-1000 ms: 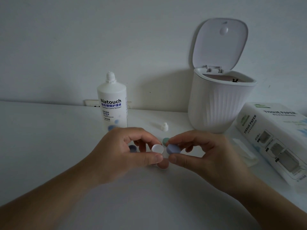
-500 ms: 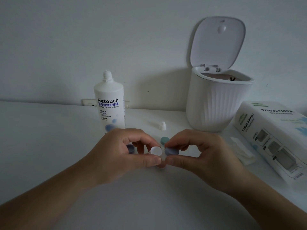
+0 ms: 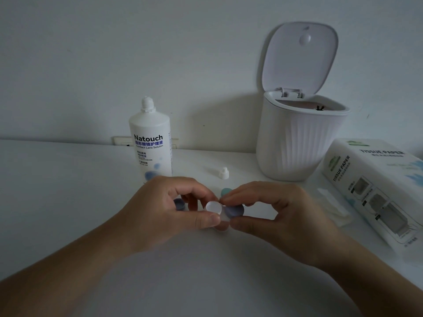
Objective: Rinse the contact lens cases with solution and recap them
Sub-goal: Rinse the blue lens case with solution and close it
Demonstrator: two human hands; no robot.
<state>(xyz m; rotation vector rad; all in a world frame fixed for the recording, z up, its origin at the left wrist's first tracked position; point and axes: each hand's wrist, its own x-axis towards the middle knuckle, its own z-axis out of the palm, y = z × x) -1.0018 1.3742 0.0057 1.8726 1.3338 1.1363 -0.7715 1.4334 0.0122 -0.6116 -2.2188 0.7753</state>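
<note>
**Now: cap meets case, mid-air over the worktop**

Head view. Left hand [image 3: 158, 211] pinches the white case well [image 3: 214, 207] between thumb and forefinger; right hand [image 3: 279, 216] pinches the grey-blue cap [image 3: 234, 211] just beside it, nearly touching, directly to its right. Case runs left-right between the hands; each equally near. Another blue cap [image 3: 179, 204] sits behind the left fingers, a teal cap [image 3: 225, 192] beyond. Solution bottle [image 3: 150, 143] stands open, far side.
</note>
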